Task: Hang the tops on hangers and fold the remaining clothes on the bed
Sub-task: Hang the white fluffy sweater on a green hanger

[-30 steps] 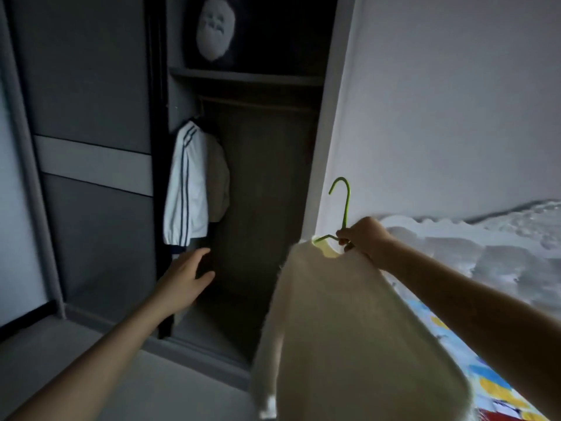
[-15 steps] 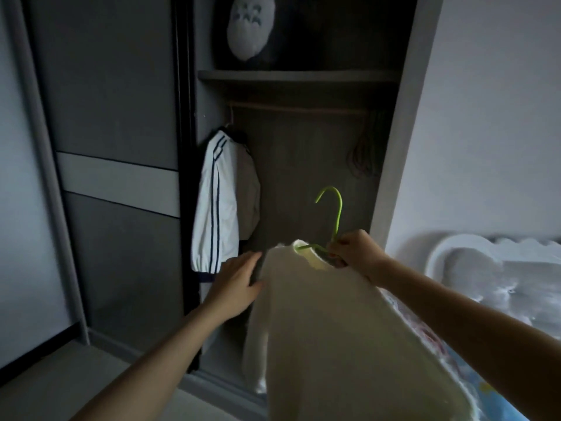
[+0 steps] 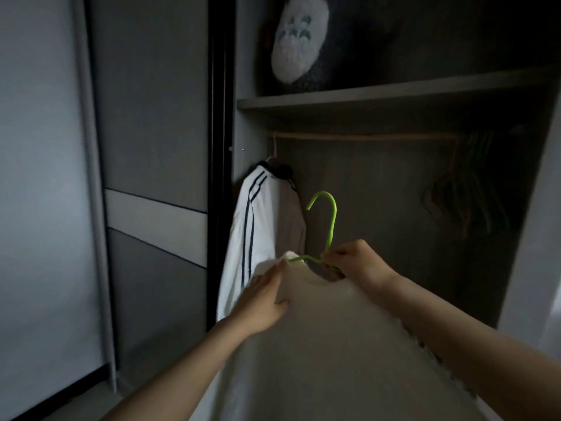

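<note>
- Pinched hanger (image 3: 332, 226) at its neck with right hand (image 3: 358, 264), fingers curled round it.
- Laid left hand (image 3: 261, 299) flat on top (image 3: 334, 344) shoulder, fingers straight.
- Held top on hanger below rod (image 3: 364, 136), hook clear of it, just right of striped shirt (image 3: 258, 229).
- Saw spare hangers (image 3: 461, 205) bunched at rod's right end.

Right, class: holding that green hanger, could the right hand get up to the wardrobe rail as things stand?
Probably yes. The right hand pinches the green hanger just below the wardrobe rail, and the stretch between the striped top and the empty hangers looks bare.
</note>
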### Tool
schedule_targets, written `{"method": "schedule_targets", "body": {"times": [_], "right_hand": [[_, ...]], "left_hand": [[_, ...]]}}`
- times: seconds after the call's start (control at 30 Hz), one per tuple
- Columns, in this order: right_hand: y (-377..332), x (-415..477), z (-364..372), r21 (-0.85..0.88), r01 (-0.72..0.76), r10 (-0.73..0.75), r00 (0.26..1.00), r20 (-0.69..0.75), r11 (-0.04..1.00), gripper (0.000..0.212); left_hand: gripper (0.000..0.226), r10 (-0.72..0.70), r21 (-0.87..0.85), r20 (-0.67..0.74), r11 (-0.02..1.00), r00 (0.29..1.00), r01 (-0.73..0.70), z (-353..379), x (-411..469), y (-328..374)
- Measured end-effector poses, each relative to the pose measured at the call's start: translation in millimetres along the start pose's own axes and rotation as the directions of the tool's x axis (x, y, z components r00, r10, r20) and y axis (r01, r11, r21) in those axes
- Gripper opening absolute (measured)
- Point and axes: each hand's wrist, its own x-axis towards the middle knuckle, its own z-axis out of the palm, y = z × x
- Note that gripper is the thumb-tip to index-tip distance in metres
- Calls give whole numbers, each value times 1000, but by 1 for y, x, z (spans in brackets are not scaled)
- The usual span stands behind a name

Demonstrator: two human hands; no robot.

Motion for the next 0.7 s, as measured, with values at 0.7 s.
{"method": "schedule_targets", "body": {"times": [0.7], "right_hand": [[-2,292,22,334,-97,246,864,-439,937,32]], "left_hand": [[69,423,523,-367,830,828,-193,-67,319,-173]]}}
